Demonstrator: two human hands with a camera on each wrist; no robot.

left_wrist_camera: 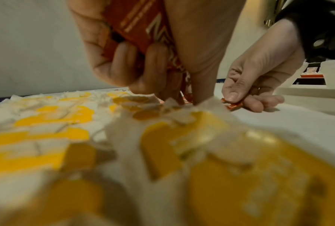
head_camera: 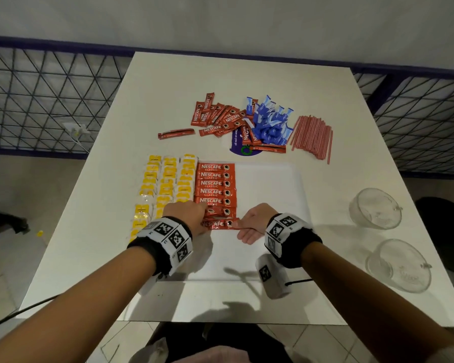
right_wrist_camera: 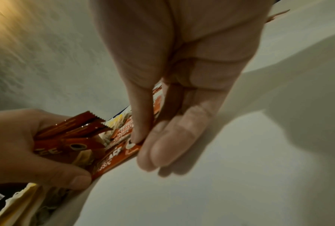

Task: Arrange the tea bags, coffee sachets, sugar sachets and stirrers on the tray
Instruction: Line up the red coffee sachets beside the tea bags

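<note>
Both forearms reach forward, wrists banded. The left hand [head_camera: 188, 214] is curled, its fingers [left_wrist_camera: 158, 61] wrapped around a few coffee sachets [left_wrist_camera: 143, 27]. The right hand [head_camera: 254, 222] pinches the end of one sachet [head_camera: 220, 224] between thumb and fingers [right_wrist_camera: 174, 137].

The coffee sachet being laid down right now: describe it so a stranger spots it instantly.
Find the white tray and its red column of coffee sachets. The nearest sachet ends that column. Unlike the others, the right hand pinches its end.

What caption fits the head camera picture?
Both hands lay a coffee sachet beside tea bags on the tray.
</note>
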